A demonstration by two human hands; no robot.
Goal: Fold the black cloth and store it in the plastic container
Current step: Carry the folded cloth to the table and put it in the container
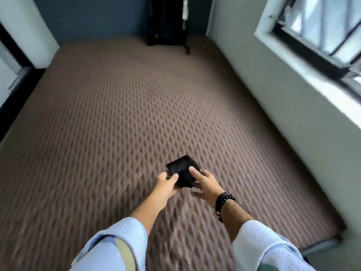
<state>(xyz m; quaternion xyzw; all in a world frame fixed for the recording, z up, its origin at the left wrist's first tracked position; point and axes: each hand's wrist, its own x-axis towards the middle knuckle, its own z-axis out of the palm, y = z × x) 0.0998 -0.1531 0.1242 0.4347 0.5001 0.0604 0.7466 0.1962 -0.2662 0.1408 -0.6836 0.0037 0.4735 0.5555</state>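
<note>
Brown quilted surface [136,114] below; black cloth [182,171] folded small, pinched between left hand [166,185] and right hand [205,184], keeping folds from springing open. No container visible.

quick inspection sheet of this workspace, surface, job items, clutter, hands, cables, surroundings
surface: brown quilted mattress with a diamond pattern, filling most of the view.
job's things: black cloth folded into a small bundle, held above the mattress; plastic container not in view.
clutter: nothing seen on the mattress.
grippers: left hand pinches the cloth's left edge; right hand grips its right side with the thumb on top; dark beaded bracelets on the right wrist.
cables: nothing seen.
surroundings: pale wall and a black-framed window to the right; a dark object stands at the far end, too blurred to identify.
</note>
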